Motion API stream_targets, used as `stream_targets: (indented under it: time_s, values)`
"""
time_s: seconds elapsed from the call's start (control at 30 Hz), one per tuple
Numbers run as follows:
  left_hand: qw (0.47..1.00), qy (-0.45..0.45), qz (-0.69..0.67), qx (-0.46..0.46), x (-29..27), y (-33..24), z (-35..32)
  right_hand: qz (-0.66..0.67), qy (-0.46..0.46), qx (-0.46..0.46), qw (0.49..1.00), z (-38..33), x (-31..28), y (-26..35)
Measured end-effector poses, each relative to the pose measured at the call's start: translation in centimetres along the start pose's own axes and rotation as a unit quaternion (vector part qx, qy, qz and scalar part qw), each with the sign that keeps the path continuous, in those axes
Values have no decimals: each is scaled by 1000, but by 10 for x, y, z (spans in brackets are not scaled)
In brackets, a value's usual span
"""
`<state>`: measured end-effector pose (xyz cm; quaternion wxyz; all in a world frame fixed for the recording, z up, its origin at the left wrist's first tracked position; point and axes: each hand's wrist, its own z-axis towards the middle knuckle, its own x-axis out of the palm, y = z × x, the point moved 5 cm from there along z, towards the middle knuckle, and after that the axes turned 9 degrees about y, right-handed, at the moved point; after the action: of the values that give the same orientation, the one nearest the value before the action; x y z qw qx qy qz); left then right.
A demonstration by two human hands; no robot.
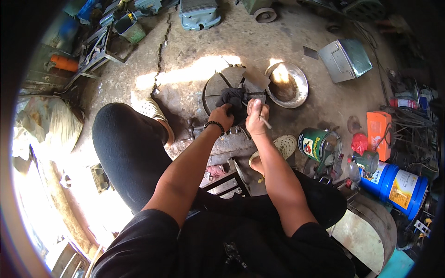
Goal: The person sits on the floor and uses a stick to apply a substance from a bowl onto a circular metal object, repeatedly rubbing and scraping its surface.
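In front of me on the floor lies a round grey metal disc [214,88] with radial slots, like a rotary table. A bunched black cloth [233,97], perhaps a glove, rests on its near part. My left hand [222,116], with a dark bead bracelet at the wrist, is closed on the near left edge of this cloth. Just to the right, my right hand [257,118] is closed round a thin metal rod [266,122], thumb upward. One rod end sticks out below the fist; its other end is hard to make out near the cloth. A flat brownish plate [256,78] overlaps the disc's far right edge.
A shallow metal bowl [301,88] stands right of the disc. Farther right are a metal box [340,62], a green paint can [315,144], an orange case [378,134] and a blue bucket [382,183]. A metal frame [99,48] stands far left.
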<state>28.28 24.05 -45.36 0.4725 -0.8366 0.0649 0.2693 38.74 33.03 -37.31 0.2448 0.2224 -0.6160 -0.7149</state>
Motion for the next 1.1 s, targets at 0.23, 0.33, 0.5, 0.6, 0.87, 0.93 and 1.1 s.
stream_targets:
  time_s: [0.23,0.33,0.5,0.6,0.87,0.93,1.1]
  values:
    - [999,22,28,35,-6,-12,-17,43,-20,38,998,10,-8,-16]
    - [997,41,32,52,-6,-26,-20,92,-1,51,994,7,-22,-24]
    - [996,57,15,69,12,-36,-24,-137,14,-29,990,-17,-14,1]
    - [993,58,28,95,26,-41,-27,-145,49,-21,988,-32,-20,2]
    - [979,153,110,84,54,-68,-45,-191,12,51,980,-71,-42,13]
    - [977,148,115,98,68,-68,-44,-151,-2,46,988,-76,-57,4]
    - [956,212,173,109,75,-104,-68,82,-157,36,984,-71,-94,43]
